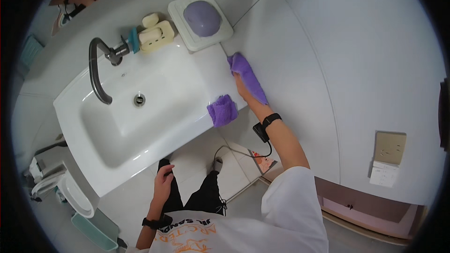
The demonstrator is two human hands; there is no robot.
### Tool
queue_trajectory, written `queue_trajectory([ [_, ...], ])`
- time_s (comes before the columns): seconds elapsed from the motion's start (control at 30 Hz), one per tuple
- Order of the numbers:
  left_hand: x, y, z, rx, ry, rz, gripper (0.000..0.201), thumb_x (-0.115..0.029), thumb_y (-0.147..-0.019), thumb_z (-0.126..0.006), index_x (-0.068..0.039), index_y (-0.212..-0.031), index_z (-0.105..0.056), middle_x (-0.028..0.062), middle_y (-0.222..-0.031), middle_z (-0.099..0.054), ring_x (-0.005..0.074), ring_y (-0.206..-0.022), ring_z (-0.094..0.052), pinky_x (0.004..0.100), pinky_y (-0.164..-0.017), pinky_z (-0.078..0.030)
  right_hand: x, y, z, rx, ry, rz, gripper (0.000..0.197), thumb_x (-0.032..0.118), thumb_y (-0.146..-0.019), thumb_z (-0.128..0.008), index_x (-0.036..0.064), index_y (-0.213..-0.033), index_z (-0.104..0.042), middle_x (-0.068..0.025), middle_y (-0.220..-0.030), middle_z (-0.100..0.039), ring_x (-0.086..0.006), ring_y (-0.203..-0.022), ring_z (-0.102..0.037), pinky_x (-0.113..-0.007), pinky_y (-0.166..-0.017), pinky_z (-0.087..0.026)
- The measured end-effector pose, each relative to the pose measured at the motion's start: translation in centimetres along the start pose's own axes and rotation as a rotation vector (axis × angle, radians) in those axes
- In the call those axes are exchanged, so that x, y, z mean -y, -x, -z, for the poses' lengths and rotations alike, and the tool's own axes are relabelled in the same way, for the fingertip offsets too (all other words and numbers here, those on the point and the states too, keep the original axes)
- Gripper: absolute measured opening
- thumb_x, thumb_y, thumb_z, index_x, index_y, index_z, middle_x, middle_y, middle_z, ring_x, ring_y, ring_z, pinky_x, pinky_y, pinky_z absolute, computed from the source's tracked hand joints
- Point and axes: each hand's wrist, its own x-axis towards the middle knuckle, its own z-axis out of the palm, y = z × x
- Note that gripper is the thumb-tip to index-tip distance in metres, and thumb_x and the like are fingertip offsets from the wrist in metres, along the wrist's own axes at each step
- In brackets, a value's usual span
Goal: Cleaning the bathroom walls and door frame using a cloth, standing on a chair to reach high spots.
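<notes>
My right hand (242,89) is at the wall beside the washbasin, with a purple cloth (250,78) held against the wall tiles. The cloth covers my fingers; the back of the hand and the wrist show. A second purple cloth (223,111), folded up, lies on the front right corner of the white washbasin (154,152). Down in front of the basin hangs my left hand (163,181), its fingers loosely bent and apart, with nothing in it. Both wrists wear black bands, and a cable hangs from the right one.
A dark curved faucet (95,72) reaches over the basin. Behind it, a yellow soap dish (161,41) holds pale soap. A white square box with a lilac domed top (202,18) stands at the back right corner. A socket plate (390,148) is on the right wall.
</notes>
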Motion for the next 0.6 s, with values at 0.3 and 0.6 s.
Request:
queue_trajectory([
  [0.3,-1.7,-1.2,2.4,0.102,-0.069,0.059,0.031,-0.002,-0.089,-0.051,-0.001,-0.119,-0.058,0.0094,-0.114,-0.063,0.0196,-0.106,-0.058,0.0311,-0.093,-0.045,0.6,-4.3,-1.0,-0.11,-0.214,-0.089,0.049,0.028,-0.095,-0.048,0.0062,-0.139,-0.046,-0.0188,-0.143,-0.045,-0.0362,-0.13,-0.044,-0.042,-0.111,-0.033],
  [0.6,-2.5,-1.2,3.8,0.215,-0.059,-0.005,0.026,-0.002,-0.09,-0.052,0.001,-0.115,-0.059,0.0096,-0.107,-0.065,0.0194,-0.102,-0.062,0.0311,-0.093,-0.046,-2.2,-3.9,-0.9,-0.052,0.004,-0.139,0.046,0.034,-0.095,-0.05,0.0068,-0.131,-0.053,-0.0192,-0.135,-0.052,-0.0381,-0.125,-0.049,-0.043,-0.108,-0.036],
])
